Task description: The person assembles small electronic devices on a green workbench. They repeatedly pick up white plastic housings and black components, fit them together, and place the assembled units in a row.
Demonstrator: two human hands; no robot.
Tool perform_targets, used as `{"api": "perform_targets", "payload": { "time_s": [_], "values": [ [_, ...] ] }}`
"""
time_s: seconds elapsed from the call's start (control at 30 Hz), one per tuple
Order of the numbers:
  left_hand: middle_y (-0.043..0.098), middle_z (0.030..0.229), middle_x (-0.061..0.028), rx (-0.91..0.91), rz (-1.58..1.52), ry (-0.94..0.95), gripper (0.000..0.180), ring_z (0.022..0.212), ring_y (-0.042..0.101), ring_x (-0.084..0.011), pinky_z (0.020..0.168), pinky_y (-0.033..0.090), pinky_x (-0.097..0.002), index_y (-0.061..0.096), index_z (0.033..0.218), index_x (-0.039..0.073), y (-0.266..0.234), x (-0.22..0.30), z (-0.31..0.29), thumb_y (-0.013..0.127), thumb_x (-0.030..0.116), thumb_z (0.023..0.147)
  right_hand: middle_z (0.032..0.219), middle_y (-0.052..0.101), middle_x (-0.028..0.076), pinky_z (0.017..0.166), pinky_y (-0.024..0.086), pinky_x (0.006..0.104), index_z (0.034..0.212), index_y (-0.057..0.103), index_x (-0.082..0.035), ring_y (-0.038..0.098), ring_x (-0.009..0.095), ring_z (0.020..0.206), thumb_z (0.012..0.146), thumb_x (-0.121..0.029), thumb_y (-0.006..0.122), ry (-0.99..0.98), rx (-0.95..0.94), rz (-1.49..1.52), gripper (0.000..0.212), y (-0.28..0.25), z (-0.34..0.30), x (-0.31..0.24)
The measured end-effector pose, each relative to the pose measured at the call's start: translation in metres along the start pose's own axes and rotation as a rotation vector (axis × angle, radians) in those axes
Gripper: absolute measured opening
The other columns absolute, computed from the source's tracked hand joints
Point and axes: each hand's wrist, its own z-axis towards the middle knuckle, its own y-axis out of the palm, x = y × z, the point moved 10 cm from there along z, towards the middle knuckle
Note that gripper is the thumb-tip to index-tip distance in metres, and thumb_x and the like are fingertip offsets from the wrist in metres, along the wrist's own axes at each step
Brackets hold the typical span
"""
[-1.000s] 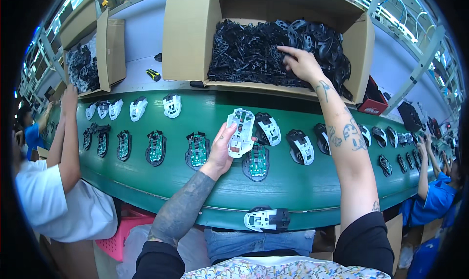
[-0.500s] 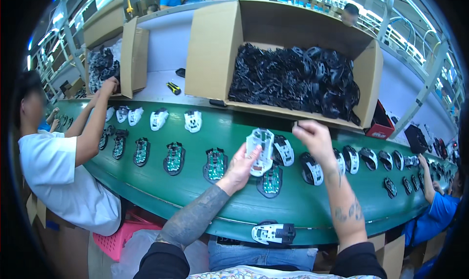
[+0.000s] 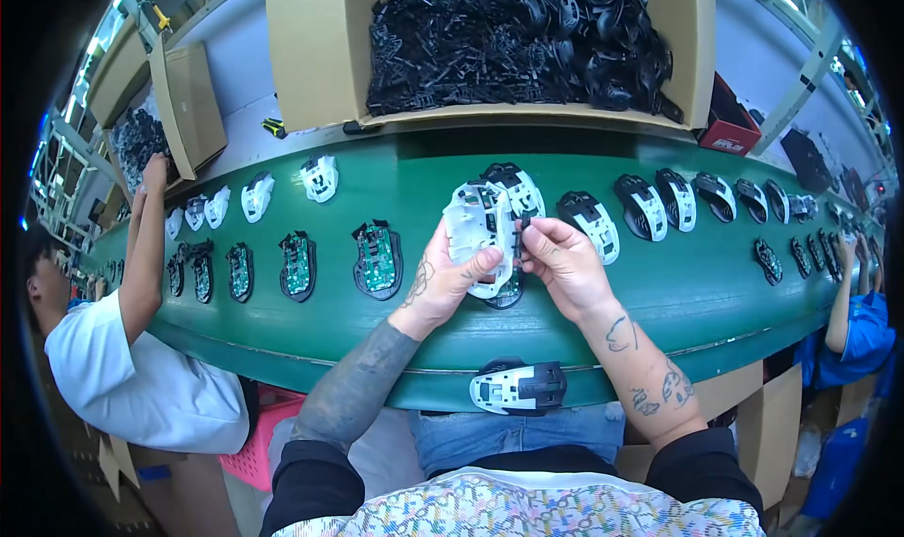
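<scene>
My left hand is closed on a white computer-mouse shell, inner side up, held over the green belt with the thumb across its lower end. At the shell's right edge, the fingers of my right hand pinch a small black plastic part. Whether that part touches the shell or sits in it, I cannot tell. Partly hidden behind the shell are a black-and-white mouse shell and a mouse base with a green circuit board. Another black-and-white shell lies at the belt's near edge.
Beyond the green belt, a large cardboard box holds black plastic parts. White shells and circuit-board bases line the left; black-and-white shells line the right. Co-workers in white and blue flank me.
My right hand has come down and left from near the big box's front edge to the white shell. The view has tilted downward. My left hand still holds the shell.
</scene>
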Motion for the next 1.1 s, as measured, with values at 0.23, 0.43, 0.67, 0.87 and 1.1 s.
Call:
{"api": "perform_targets", "payload": {
  "time_s": [0.23,0.43,0.67,0.87,1.1],
  "values": [
    [0.056,0.117,-0.0073,0.017,0.122,0.055,0.071,0.103,0.059,-0.0169,0.087,0.05,-0.0315,0.037,0.13,0.006,-0.002,0.004,-0.006,0.079,0.023,0.076,0.088,0.063,0.004,0.069,0.05,0.0222,0.102,0.059,0.0,0.06,0.009,0.075,0.085,-0.01,0.069,-0.181,-0.04,-0.193,0.023,0.013,-0.004,-0.011],
    [0.051,0.12,-0.0096,0.022,0.278,0.079,0.083,0.11,0.052,-0.0185,0.093,0.044,-0.0332,0.036,0.131,0.002,-0.008,-0.001,-0.009,0.083,0.033,0.07,0.107,0.059,0.007,0.08,0.049,0.0247,0.12,0.051,0.001,0.059,0.011,0.097,0.091,-0.015,0.063,-0.202,-0.179,-0.257,0.035,0.035,-0.009,-0.009],
    [0.051,0.115,-0.0111,0.065,0.477,0.094,0.07,0.107,0.053,-0.0184,0.093,0.044,-0.0334,0.033,0.124,0.002,-0.007,0.017,-0.008,0.078,0.021,0.074,0.099,0.063,0.008,0.068,0.055,0.026,0.118,0.06,-0.005,0.064,0.014,0.085,0.088,-0.01,0.064,-0.546,-0.091,-0.724,0.03,0.046,-0.026,-0.046],
    [0.05,0.121,-0.0154,0.05,0.321,0.075,0.081,0.111,0.055,-0.0248,0.096,0.046,-0.0374,0.019,0.136,0.0,-0.011,0.015,-0.005,0.073,0.008,0.076,0.096,0.063,0.009,0.058,0.051,0.0249,0.112,0.065,-0.006,0.064,0.015,0.077,0.084,-0.01,0.068,-0.743,-0.031,-0.937,0.029,0.054,-0.036,-0.056],
    [0.055,0.115,-0.0171,0.09,0.1,0.025,0.072,0.106,0.058,-0.0243,0.094,0.047,-0.0368,0.027,0.132,-0.002,-0.036,0.024,-0.006,0.07,0.004,0.074,0.094,0.065,0.012,0.061,0.051,0.0285,0.095,0.066,-0.004,0.064,0.022,0.078,0.082,-0.01,0.064,-0.884,0.216,-1.102,0.014,0.035,-0.005,-0.116]
  ]
}}
